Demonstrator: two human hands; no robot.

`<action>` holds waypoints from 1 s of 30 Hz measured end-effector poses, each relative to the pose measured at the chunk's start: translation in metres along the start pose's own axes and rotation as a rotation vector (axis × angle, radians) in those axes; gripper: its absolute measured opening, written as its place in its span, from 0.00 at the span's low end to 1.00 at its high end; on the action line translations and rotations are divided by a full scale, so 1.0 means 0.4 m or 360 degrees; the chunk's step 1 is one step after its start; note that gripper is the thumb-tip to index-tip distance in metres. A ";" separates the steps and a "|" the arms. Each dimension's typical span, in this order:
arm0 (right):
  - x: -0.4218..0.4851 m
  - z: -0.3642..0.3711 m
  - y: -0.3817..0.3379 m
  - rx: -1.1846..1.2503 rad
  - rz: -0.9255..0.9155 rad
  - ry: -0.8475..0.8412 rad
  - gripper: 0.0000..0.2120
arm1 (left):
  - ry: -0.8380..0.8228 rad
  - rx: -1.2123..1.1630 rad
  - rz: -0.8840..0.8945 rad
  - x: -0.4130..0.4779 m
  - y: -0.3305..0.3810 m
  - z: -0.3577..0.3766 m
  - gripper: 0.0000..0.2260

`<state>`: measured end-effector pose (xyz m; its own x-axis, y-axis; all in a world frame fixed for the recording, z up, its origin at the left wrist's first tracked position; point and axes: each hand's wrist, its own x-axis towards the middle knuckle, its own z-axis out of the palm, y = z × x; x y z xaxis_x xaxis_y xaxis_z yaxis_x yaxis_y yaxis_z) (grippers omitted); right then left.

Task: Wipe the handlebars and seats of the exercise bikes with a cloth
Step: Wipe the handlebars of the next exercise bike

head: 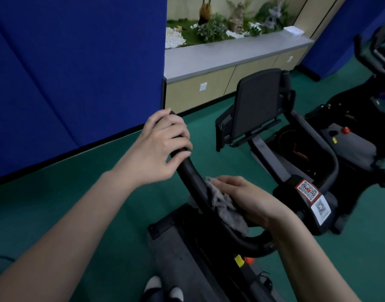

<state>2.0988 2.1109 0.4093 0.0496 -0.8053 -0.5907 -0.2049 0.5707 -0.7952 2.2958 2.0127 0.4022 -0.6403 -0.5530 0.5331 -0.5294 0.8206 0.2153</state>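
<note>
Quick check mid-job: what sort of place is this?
Probably a gym or fitness room: several exercise bikes stand on green flooring, with blue wall panels alongside and a decorative planter behind.

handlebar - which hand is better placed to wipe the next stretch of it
Right. The right hand holds the grey cloth against the handlebar at its lower curve. The left hand grips the bar's upper end and has no cloth, so it can only steady.
</note>
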 end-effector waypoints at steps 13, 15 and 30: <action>-0.108 0.105 0.133 -0.0900 -0.1063 0.1279 0.10 | 0.0016 0.0015 0.0052 -0.005 -0.005 0.000 0.07; -0.099 0.148 0.134 -0.0891 -0.1107 0.1450 0.11 | 0.0025 0.0003 0.0100 -0.005 -0.017 0.002 0.07; -0.016 0.385 0.166 -0.0743 -0.0740 0.2886 0.12 | 0.0094 -0.0118 0.0337 0.004 -0.055 0.024 0.07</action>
<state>2.2354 2.1788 0.3392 -0.6876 -0.2139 0.6939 -0.6973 0.4611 -0.5488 2.3011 1.9925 0.3906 -0.6977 -0.3600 0.6194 -0.3432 0.9269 0.1520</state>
